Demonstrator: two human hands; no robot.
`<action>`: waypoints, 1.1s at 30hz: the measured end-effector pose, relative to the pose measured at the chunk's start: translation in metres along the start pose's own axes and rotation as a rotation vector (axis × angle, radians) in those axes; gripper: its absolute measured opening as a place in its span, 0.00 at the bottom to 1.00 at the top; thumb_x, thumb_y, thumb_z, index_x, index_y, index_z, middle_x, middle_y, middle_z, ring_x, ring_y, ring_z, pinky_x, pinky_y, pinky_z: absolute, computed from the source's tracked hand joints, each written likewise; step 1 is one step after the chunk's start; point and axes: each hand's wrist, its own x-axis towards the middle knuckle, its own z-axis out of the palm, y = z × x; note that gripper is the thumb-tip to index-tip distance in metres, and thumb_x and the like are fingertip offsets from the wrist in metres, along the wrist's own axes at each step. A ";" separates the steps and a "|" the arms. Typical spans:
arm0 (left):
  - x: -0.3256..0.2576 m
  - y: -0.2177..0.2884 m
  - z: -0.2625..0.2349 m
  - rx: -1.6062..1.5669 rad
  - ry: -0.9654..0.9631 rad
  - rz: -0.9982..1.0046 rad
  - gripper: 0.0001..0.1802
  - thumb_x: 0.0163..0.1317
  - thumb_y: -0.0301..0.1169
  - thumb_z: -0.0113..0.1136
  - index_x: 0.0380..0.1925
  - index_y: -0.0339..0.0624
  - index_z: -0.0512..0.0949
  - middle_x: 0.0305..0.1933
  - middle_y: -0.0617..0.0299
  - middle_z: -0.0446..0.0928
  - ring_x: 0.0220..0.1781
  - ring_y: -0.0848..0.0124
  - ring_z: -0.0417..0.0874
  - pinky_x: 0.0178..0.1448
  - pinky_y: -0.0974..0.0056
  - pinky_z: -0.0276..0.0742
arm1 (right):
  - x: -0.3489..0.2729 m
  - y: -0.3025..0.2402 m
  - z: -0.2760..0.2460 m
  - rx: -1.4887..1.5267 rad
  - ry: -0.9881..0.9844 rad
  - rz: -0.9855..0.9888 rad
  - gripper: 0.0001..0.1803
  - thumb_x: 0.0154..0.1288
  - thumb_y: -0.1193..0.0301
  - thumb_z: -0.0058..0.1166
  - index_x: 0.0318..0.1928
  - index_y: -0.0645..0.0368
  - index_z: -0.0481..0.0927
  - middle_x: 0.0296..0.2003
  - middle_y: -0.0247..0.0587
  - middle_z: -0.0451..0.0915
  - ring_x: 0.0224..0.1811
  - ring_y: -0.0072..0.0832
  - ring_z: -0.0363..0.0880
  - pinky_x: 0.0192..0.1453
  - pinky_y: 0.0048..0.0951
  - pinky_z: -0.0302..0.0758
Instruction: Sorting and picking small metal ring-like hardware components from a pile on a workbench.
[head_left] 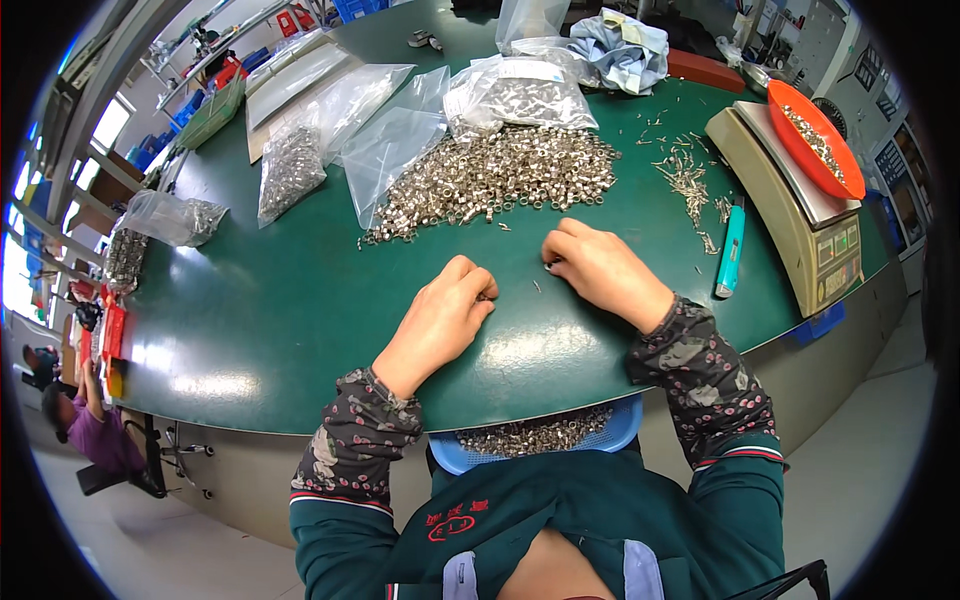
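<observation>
My left hand (445,315) is closed above the green table, its fingers curled together. What lies between its fingertips is mostly hidden. To the right, my right hand (608,272) pinches a small shiny metal piece (548,267) between thumb and forefinger, too small to name more exactly. On the tabletop between the two hands lies a thin metal pin (537,286). Beyond both hands spreads a heap of small silvery metal rings (490,180). Below the table edge a blue plastic basket (455,457) sits at my lap, holding many small metal parts.
Several clear bags of metal parts (292,170) stand on the green table (270,310) at the left and back. On the right are scattered pins (686,185), a teal utility knife (731,250) and a scale (785,220) carrying an orange bowl (845,170). A person (100,435) sits far left.
</observation>
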 end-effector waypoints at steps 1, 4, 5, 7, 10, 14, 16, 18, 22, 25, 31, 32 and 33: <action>-0.005 0.001 -0.002 -0.004 -0.018 0.000 0.08 0.55 0.22 0.61 0.35 0.37 0.75 0.38 0.55 0.72 0.38 0.59 0.78 0.41 0.60 0.75 | -0.007 0.000 -0.004 0.000 -0.002 -0.001 0.07 0.56 0.75 0.57 0.34 0.60 0.74 0.33 0.45 0.73 0.36 0.47 0.77 0.40 0.43 0.74; -0.030 0.010 -0.006 -0.019 -0.063 0.033 0.08 0.54 0.21 0.61 0.35 0.37 0.75 0.38 0.55 0.71 0.38 0.58 0.78 0.41 0.60 0.75 | -0.033 -0.009 -0.011 0.013 -0.008 0.028 0.06 0.55 0.76 0.57 0.33 0.60 0.74 0.32 0.45 0.73 0.34 0.47 0.76 0.38 0.44 0.73; -0.036 0.017 -0.007 -0.048 -0.112 0.040 0.08 0.54 0.21 0.61 0.35 0.38 0.75 0.38 0.55 0.71 0.38 0.58 0.78 0.41 0.59 0.75 | -0.041 -0.018 -0.014 0.012 -0.042 0.010 0.06 0.55 0.77 0.56 0.34 0.59 0.74 0.32 0.45 0.73 0.34 0.48 0.76 0.37 0.43 0.74; -0.052 0.030 -0.004 -0.087 -0.175 0.095 0.08 0.54 0.22 0.61 0.35 0.38 0.75 0.39 0.54 0.71 0.39 0.57 0.78 0.42 0.58 0.75 | -0.059 -0.035 -0.011 0.040 -0.103 -0.057 0.08 0.54 0.77 0.55 0.35 0.60 0.72 0.32 0.46 0.71 0.34 0.47 0.76 0.37 0.42 0.74; -0.068 0.046 0.004 -0.177 -0.303 0.225 0.10 0.54 0.24 0.62 0.36 0.38 0.75 0.39 0.55 0.70 0.40 0.56 0.77 0.43 0.57 0.76 | -0.078 -0.061 -0.005 0.103 -0.226 -0.175 0.10 0.52 0.77 0.55 0.36 0.60 0.70 0.33 0.46 0.69 0.34 0.45 0.77 0.35 0.42 0.75; -0.076 0.061 -0.005 -0.251 -0.488 0.208 0.12 0.55 0.26 0.63 0.39 0.38 0.74 0.40 0.56 0.71 0.41 0.57 0.78 0.42 0.57 0.76 | -0.078 -0.084 -0.020 0.264 -0.436 -0.133 0.09 0.58 0.72 0.57 0.36 0.60 0.72 0.33 0.44 0.71 0.32 0.45 0.78 0.33 0.42 0.75; -0.073 0.060 -0.013 -0.257 -0.467 0.159 0.11 0.56 0.26 0.63 0.39 0.39 0.75 0.40 0.57 0.71 0.40 0.58 0.78 0.43 0.58 0.76 | -0.064 -0.070 -0.013 0.204 -0.261 -0.148 0.09 0.57 0.71 0.59 0.36 0.58 0.74 0.32 0.42 0.73 0.31 0.43 0.78 0.33 0.41 0.75; -0.067 0.053 -0.015 -0.229 -0.374 0.159 0.11 0.56 0.26 0.63 0.39 0.39 0.76 0.40 0.57 0.72 0.39 0.58 0.79 0.43 0.58 0.76 | -0.046 -0.056 -0.007 0.084 -0.018 -0.059 0.09 0.56 0.69 0.60 0.35 0.56 0.75 0.31 0.40 0.75 0.32 0.43 0.78 0.33 0.42 0.74; -0.056 0.044 -0.017 -0.180 -0.227 0.116 0.07 0.57 0.25 0.62 0.36 0.38 0.78 0.40 0.57 0.72 0.39 0.59 0.79 0.42 0.60 0.76 | -0.016 -0.034 0.015 -0.078 0.111 0.106 0.11 0.56 0.67 0.61 0.33 0.57 0.74 0.31 0.42 0.76 0.34 0.43 0.79 0.35 0.44 0.74; -0.053 0.039 -0.018 -0.191 -0.181 0.114 0.06 0.57 0.24 0.62 0.35 0.38 0.78 0.40 0.57 0.73 0.39 0.60 0.79 0.41 0.61 0.76 | -0.011 -0.024 0.021 -0.172 0.153 0.118 0.11 0.56 0.67 0.61 0.30 0.57 0.73 0.30 0.41 0.75 0.33 0.42 0.78 0.35 0.43 0.73; -0.041 0.021 -0.030 -0.140 -0.123 0.092 0.07 0.55 0.23 0.62 0.35 0.38 0.77 0.39 0.57 0.73 0.36 0.63 0.77 0.39 0.63 0.74 | -0.017 0.026 -0.037 -0.379 0.348 0.271 0.08 0.56 0.71 0.59 0.35 0.56 0.75 0.34 0.45 0.77 0.37 0.47 0.79 0.39 0.45 0.76; -0.035 0.016 -0.033 -0.129 -0.105 0.086 0.07 0.55 0.23 0.62 0.35 0.38 0.77 0.39 0.57 0.73 0.36 0.63 0.77 0.39 0.63 0.74 | -0.019 0.040 -0.046 -0.459 0.427 0.249 0.10 0.55 0.72 0.59 0.39 0.56 0.75 0.36 0.45 0.76 0.39 0.46 0.78 0.41 0.43 0.76; -0.028 0.012 -0.035 -0.119 -0.086 0.081 0.08 0.55 0.23 0.62 0.35 0.38 0.77 0.38 0.57 0.72 0.36 0.64 0.77 0.39 0.64 0.74 | -0.020 0.047 -0.051 -0.539 0.505 0.226 0.13 0.55 0.74 0.59 0.42 0.56 0.75 0.39 0.44 0.76 0.41 0.45 0.78 0.42 0.42 0.76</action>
